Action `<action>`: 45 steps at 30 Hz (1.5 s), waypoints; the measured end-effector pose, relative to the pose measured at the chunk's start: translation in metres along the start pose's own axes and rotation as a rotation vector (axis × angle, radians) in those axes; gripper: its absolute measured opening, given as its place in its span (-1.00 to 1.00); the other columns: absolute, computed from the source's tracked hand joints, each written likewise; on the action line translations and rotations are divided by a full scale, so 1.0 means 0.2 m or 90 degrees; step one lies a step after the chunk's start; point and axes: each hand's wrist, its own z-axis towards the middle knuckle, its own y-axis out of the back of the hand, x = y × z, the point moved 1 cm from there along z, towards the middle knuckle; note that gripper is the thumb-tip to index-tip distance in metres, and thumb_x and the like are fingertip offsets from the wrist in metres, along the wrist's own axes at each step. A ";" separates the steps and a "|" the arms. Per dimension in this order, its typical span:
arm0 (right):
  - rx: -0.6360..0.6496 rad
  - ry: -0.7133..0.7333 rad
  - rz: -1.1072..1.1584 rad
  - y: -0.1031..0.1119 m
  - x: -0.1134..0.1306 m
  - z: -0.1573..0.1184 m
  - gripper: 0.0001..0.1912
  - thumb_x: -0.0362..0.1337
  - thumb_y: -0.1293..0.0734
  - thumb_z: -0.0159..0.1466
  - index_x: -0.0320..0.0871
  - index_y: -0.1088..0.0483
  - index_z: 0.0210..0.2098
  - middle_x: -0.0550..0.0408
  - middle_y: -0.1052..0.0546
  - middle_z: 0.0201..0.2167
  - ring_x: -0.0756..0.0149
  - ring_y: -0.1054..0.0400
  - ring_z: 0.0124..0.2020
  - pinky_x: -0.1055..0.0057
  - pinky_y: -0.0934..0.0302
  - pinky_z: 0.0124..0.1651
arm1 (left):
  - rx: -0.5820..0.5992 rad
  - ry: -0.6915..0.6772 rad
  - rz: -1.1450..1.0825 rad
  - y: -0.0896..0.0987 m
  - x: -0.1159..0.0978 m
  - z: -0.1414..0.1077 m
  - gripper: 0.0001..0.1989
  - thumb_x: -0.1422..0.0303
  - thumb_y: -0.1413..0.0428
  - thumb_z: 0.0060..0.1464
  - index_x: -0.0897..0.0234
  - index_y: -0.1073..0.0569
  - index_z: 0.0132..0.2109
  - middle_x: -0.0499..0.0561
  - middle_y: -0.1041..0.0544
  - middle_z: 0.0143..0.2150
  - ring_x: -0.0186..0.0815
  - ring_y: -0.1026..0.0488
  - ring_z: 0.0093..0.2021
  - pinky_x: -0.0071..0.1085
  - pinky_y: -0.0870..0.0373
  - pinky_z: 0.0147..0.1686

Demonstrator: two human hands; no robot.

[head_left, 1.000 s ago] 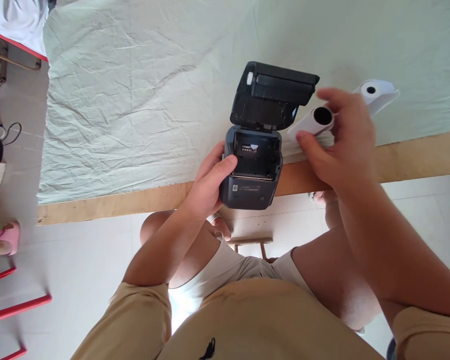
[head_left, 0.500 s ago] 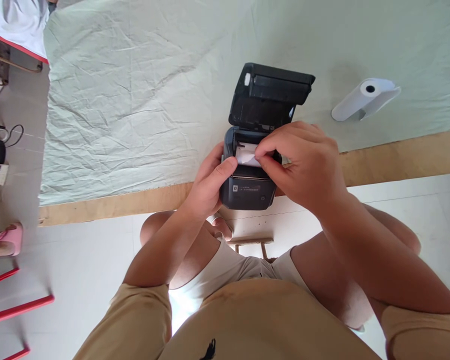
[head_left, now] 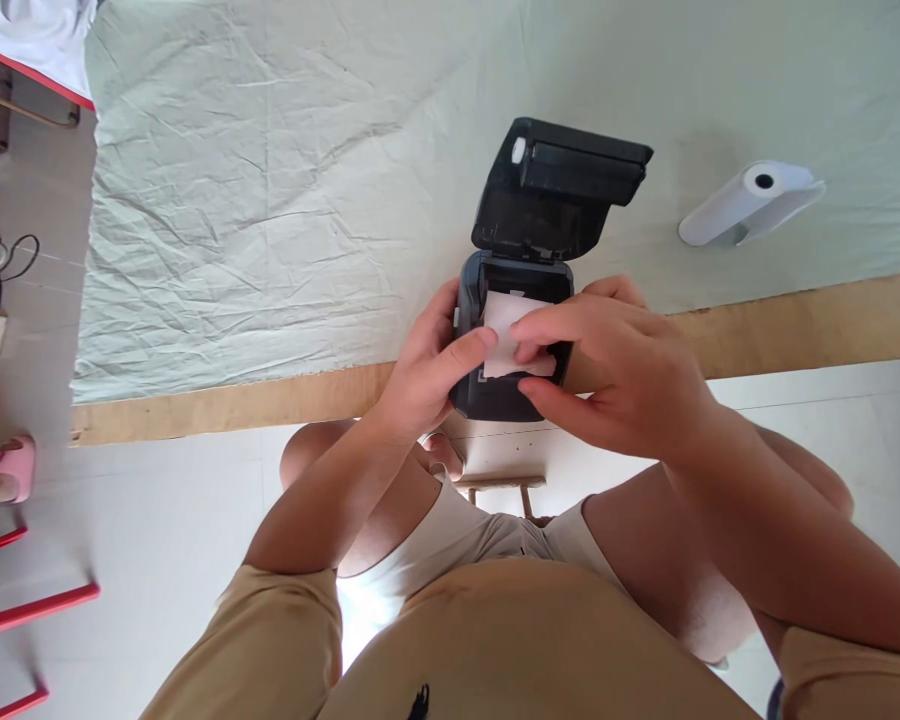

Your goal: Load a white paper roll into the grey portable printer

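Note:
A black thermal label printer stands at the table's front edge, its lid raised and tilted back. White paper comes out of its compartment and lies over the front of the body, with a torn lower edge. My left hand grips the printer's left side, the thumb resting on the paper's left edge. Over the paper's right part is my right hand; its fingertips touch the sheet, and the thumb is spread apart below the torn edge. What lies under the paper is hidden.
A wide white paper roll with a loose end stands on the pale green cloth to the right. Bare wood shows along the front edge. A stool is below; red bars and a pink slipper are at left.
The paper has been drawn out of the compartment toward me and now covers the printer's front. My right fingers have opened from a pinch. The printer appears slightly farther right in view.

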 end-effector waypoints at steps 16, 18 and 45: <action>-0.285 -0.169 0.248 -0.06 -0.39 -0.11 -0.42 0.38 -0.39 0.55 0.18 -0.46 0.31 0.01 -0.76 -0.03 -0.05 -0.74 0.06 -0.08 -0.64 0.17 | 0.133 -0.096 0.102 0.20 0.16 0.09 0.20 -0.08 -0.70 -0.08 -0.10 -0.40 0.62 0.16 -0.66 0.49 0.22 -0.73 0.38 0.01 -0.81 0.25; -0.219 -0.208 0.255 -0.06 -0.36 -0.10 -0.47 0.35 -0.39 0.58 0.15 -0.48 0.27 0.01 -0.78 0.00 -0.03 -0.75 0.08 -0.07 -0.66 0.19 | 0.122 -0.080 0.087 0.19 0.14 0.07 0.22 -0.06 -0.71 -0.09 -0.12 -0.39 0.63 0.15 -0.65 0.52 0.23 -0.70 0.43 0.01 -0.80 0.31; 0.058 -0.301 0.195 -0.07 -0.27 -0.11 -0.21 0.17 -0.48 0.54 0.13 -0.35 0.65 -0.09 -0.60 0.55 0.00 -0.70 0.17 -0.04 -0.74 0.26 | -0.020 -0.017 -0.047 -0.02 0.00 0.02 -0.47 -0.19 -0.27 0.54 -0.03 -0.66 0.39 0.00 -0.77 0.45 0.11 -0.59 0.65 0.00 -0.70 0.53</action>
